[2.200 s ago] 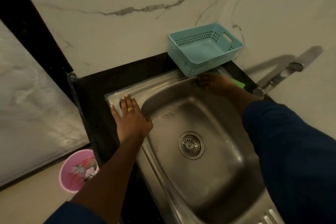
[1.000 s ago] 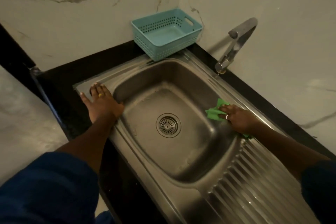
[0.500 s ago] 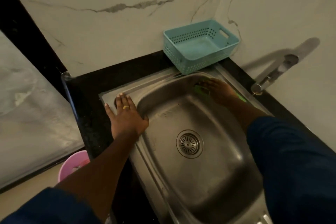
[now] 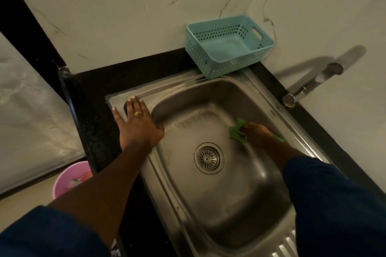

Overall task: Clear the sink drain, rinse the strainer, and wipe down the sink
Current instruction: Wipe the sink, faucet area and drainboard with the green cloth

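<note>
The right hand (image 4: 258,134) had its fingers closed over a crumpled green cloth (image 4: 236,134), pressed low on the right wall of the sink (image 4: 208,204); the left hand (image 4: 139,124) lay flat and empty on the far-left rim. The bunched cloth could slip free or skip streaks. The steel looked dull and smeared, with the strainer (image 4: 208,158) seated mid-basin.

Basket (image 4: 229,48) behind sink (image 4: 208,204); strainer (image 4: 209,158) in sink.

Right hand (image 4: 259,134) on green cloth (image 4: 235,133)
</note>
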